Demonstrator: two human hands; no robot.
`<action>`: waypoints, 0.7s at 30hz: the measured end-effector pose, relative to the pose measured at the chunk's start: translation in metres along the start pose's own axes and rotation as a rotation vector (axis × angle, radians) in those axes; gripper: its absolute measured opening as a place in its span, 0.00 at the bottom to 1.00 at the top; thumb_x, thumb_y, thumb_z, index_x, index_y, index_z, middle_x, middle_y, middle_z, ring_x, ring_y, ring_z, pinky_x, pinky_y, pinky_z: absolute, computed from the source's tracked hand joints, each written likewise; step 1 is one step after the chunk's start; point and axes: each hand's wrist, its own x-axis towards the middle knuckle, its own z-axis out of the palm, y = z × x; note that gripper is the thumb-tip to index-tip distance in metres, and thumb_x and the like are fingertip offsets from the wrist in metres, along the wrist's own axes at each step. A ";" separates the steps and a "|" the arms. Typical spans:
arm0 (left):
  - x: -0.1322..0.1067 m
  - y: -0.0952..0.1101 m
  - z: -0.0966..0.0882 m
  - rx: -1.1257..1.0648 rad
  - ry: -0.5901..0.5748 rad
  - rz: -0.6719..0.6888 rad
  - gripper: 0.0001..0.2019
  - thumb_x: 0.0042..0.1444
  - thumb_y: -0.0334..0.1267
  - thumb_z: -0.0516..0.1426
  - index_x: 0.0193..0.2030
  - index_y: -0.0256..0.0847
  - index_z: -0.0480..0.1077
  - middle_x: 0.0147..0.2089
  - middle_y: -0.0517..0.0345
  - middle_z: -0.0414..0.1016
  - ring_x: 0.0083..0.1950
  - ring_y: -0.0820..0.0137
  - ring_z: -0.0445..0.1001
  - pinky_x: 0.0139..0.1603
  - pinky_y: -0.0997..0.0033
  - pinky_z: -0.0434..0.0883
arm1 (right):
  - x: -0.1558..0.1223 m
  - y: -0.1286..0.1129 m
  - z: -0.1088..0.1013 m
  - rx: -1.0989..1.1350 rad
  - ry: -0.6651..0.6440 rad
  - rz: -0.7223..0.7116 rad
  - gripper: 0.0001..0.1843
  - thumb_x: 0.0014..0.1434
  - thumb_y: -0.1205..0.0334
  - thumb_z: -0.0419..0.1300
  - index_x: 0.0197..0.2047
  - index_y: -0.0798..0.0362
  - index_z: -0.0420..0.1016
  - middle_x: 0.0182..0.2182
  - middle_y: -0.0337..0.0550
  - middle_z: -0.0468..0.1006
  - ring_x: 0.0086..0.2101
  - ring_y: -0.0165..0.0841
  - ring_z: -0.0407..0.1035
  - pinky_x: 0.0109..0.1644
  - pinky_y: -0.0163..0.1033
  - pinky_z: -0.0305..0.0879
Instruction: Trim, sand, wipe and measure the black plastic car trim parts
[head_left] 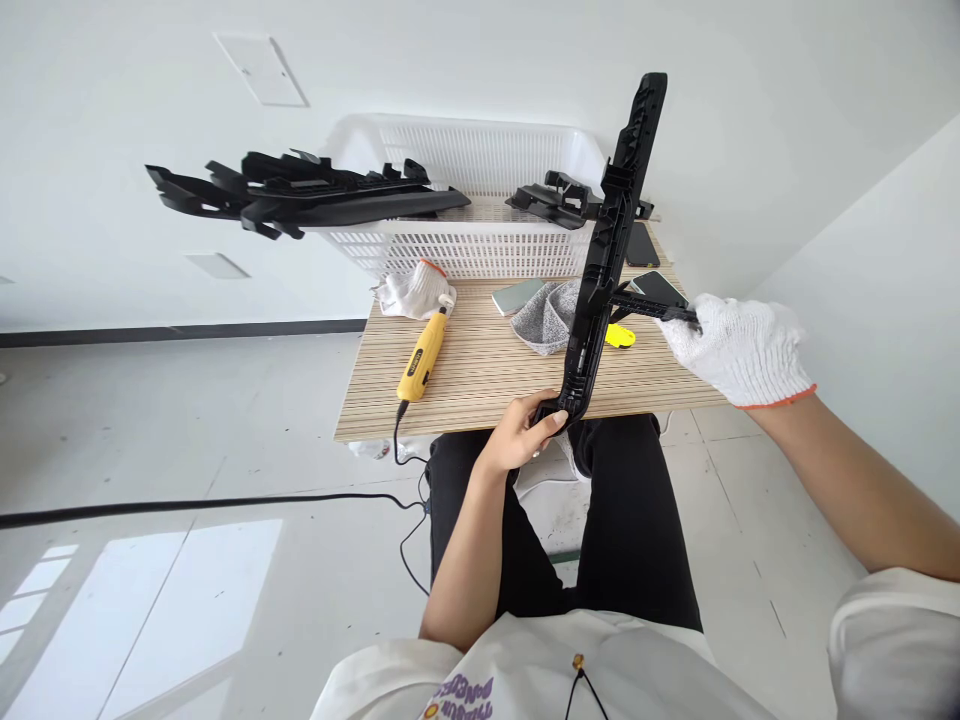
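A long black plastic trim part with ribs and clips leans up and away from me over the table. My bare left hand grips its curved lower end, at the table's front edge. A thinner black branch sticks out from the part's middle to the right. On the end of that branch my right hand is closed, in a white knitted glove with an orange cuff. Whether the branch is one piece with the long part I cannot tell.
A white plastic basket with black trim parts stands at the back. On the wood-grain table lie a yellow corded rotary tool, a white glove, a grey cloth, phones and a yellow object.
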 end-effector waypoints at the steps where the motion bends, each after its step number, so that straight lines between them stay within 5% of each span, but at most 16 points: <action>1: 0.000 0.000 0.000 -0.004 -0.001 0.002 0.21 0.65 0.55 0.60 0.46 0.35 0.72 0.19 0.66 0.64 0.19 0.77 0.60 0.22 0.77 0.59 | 0.000 0.000 -0.001 -0.012 -0.008 0.008 0.30 0.65 0.44 0.48 0.27 0.59 0.77 0.15 0.43 0.57 0.22 0.31 0.52 0.32 0.40 0.40; 6: 0.000 -0.001 -0.001 0.001 -0.003 -0.007 0.21 0.64 0.55 0.60 0.46 0.35 0.72 0.19 0.66 0.64 0.19 0.77 0.60 0.21 0.77 0.58 | 0.002 -0.002 -0.007 0.054 -0.053 0.036 0.27 0.64 0.47 0.48 0.31 0.60 0.78 0.16 0.44 0.60 0.22 0.31 0.53 0.33 0.41 0.41; 12: 0.000 -0.002 -0.001 -0.004 -0.002 0.004 0.21 0.65 0.55 0.60 0.46 0.35 0.73 0.19 0.66 0.64 0.19 0.78 0.60 0.21 0.77 0.59 | 0.002 -0.003 -0.008 -0.009 -0.036 0.018 0.40 0.57 0.26 0.48 0.29 0.59 0.76 0.15 0.45 0.60 0.22 0.34 0.60 0.31 0.39 0.40; 18: 0.000 -0.001 0.000 -0.009 -0.001 0.002 0.22 0.65 0.55 0.60 0.47 0.35 0.72 0.20 0.67 0.63 0.19 0.78 0.60 0.21 0.77 0.58 | -0.001 -0.006 -0.011 0.016 -0.008 0.066 0.30 0.64 0.43 0.47 0.31 0.58 0.79 0.16 0.46 0.64 0.20 0.32 0.57 0.30 0.40 0.41; 21: 0.000 0.001 0.000 -0.001 -0.005 -0.001 0.21 0.65 0.55 0.60 0.46 0.35 0.72 0.20 0.67 0.63 0.19 0.77 0.60 0.21 0.77 0.58 | -0.012 -0.008 -0.002 0.053 0.065 0.024 0.29 0.62 0.43 0.50 0.35 0.59 0.81 0.16 0.44 0.65 0.19 0.31 0.54 0.28 0.38 0.40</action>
